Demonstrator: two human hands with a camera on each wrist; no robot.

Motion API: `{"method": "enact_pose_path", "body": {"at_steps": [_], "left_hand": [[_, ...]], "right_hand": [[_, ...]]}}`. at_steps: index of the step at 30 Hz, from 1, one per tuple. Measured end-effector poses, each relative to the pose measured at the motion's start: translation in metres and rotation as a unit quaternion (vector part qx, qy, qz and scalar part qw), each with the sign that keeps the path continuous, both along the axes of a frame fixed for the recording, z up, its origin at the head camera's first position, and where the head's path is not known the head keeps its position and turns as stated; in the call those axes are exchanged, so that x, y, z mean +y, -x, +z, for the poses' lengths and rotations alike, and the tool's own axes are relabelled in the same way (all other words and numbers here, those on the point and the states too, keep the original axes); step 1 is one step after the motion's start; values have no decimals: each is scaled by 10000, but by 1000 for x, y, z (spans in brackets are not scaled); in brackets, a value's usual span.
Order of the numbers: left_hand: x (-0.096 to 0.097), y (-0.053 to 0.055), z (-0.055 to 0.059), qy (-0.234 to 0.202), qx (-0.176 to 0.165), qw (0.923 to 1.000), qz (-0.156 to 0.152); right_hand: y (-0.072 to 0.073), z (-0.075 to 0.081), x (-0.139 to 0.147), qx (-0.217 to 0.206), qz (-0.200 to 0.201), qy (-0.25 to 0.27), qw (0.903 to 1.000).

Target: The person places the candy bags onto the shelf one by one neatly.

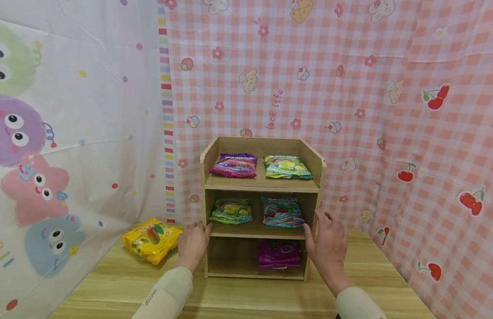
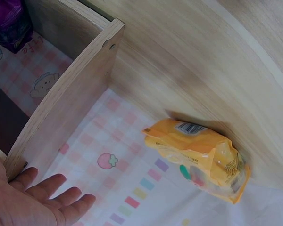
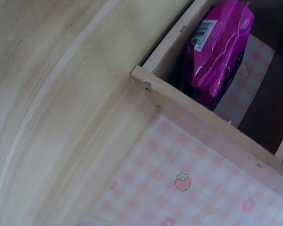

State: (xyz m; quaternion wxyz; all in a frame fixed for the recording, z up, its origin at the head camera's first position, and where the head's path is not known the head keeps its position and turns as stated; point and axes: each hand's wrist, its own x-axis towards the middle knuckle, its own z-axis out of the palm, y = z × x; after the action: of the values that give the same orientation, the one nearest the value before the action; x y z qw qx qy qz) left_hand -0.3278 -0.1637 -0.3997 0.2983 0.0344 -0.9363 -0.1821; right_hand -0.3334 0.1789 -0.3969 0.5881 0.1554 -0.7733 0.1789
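Observation:
A three-tier wooden shelf (image 1: 254,188) stands on the table between my two hands. My left hand (image 1: 192,244) is at its left side panel, fingers extended in the left wrist view. At the right side panel is my right hand (image 1: 329,241), its thumb near the front edge; the right wrist view does not show this hand. The top tier bears a pink-purple candy bag (image 1: 234,165) and a yellow-green one (image 1: 287,167). On the middle tier lie a green bag (image 1: 232,211) and a teal-and-red bag (image 1: 283,212). A purple bag (image 1: 279,254) sits at the bottom right.
Left of the shelf, a yellow candy bag (image 1: 152,241) lies on the wooden table (image 1: 246,297). Behind hangs a pink checked cloth (image 1: 270,57), which continues along the right side. A white cartoon-printed cloth (image 1: 111,110) hangs on the left.

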Motion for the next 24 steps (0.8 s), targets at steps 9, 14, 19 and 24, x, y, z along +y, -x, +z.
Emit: {"method": "enact_pose_path", "body": {"at_steps": [9, 14, 19, 24], "left_hand": [[-2, 2, -2, 7, 72, 10000, 11], [-2, 3, -3, 25, 14, 10000, -32], [-2, 4, -4, 44, 26, 10000, -30], [-2, 3, -3, 6, 36, 10000, -45]], "right_hand": [[9, 6, 10, -1526, -477, 179, 9870], [14, 10, 12, -2422, -443, 39, 9692], [18, 11, 13, -2990, -386, 31, 9535], [19, 8, 15, -3207, -522, -249, 9454]]}}
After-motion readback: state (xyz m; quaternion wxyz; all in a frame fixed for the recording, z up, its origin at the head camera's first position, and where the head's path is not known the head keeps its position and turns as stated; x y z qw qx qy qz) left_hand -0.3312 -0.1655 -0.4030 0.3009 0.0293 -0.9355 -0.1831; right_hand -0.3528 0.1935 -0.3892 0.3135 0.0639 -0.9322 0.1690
